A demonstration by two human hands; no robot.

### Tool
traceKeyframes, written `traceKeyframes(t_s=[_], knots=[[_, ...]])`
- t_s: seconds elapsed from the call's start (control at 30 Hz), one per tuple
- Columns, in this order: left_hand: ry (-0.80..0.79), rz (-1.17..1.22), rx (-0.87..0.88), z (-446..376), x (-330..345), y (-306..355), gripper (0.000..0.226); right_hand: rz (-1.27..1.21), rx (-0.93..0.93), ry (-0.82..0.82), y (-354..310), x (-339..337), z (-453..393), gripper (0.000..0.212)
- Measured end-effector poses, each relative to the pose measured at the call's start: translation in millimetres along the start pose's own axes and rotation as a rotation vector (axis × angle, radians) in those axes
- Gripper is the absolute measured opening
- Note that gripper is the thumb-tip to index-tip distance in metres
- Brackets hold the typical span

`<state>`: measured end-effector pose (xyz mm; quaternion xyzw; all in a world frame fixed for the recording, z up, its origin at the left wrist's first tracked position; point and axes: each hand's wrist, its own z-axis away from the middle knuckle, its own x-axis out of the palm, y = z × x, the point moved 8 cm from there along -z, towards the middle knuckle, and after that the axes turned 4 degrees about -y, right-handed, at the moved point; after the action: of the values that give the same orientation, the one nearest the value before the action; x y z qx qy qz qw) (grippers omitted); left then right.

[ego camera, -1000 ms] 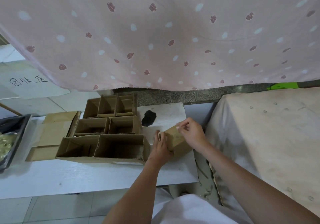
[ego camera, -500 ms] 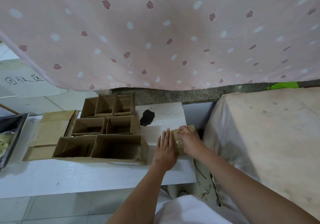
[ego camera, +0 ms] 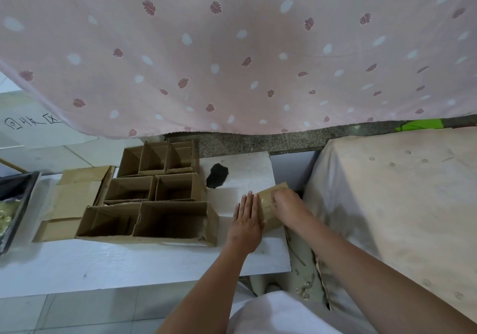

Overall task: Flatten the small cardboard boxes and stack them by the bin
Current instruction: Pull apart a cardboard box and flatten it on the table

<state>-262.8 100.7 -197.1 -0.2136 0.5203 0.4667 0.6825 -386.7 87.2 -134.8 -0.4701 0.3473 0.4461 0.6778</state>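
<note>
A small brown cardboard box point(ego camera: 269, 199) lies pressed flat near the right end of the white table point(ego camera: 129, 261). My left hand point(ego camera: 246, 220) lies on its left part with straight fingers held together. My right hand point(ego camera: 289, 206) covers its right part with the fingers bent down onto the cardboard; its fingertips are hidden. Several open small boxes point(ego camera: 154, 191) stand in rows to the left. Flattened cardboard point(ego camera: 74, 196) lies further left, beside a black bin point(ego camera: 15, 199).
A pink patterned curtain point(ego camera: 232, 49) hangs over the back of the table. A cloth-covered surface point(ego camera: 400, 204) stands close on the right. A black hole point(ego camera: 216, 176) marks the tabletop behind my hands. A sheet with handwriting point(ego camera: 31, 122) is at the far left.
A second ago the box stood tilted between my hands. It has since been pushed down flat, and my left hand has spread open on top of it.
</note>
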Motion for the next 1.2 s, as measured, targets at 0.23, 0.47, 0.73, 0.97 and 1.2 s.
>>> traceKeyframes(t_s=[0.23,0.47,0.73,0.97,1.2], knots=[[0.008,-0.048,0.009,1.7,-2.3,-2.9,0.069,-0.028,0.097,0.103,16.7,-20.5,7.4,0.004],[-0.040,-0.034,0.015,0.5,-5.9,7.4,0.069,-0.178,-0.015,0.104,28.3,-31.3,14.1,0.031],[-0.051,0.058,0.056,-10.8,-11.5,24.6,0.068,-0.237,0.017,0.001,18.0,-15.5,8.7,0.006],[0.023,0.026,0.023,-3.5,-0.2,17.4,0.065,-0.053,-0.008,-0.095,12.3,-8.2,8.9,0.037],[0.050,-0.057,0.038,-7.3,3.0,21.4,0.069,-0.121,0.042,-0.066,12.4,-1.3,9.7,0.013]])
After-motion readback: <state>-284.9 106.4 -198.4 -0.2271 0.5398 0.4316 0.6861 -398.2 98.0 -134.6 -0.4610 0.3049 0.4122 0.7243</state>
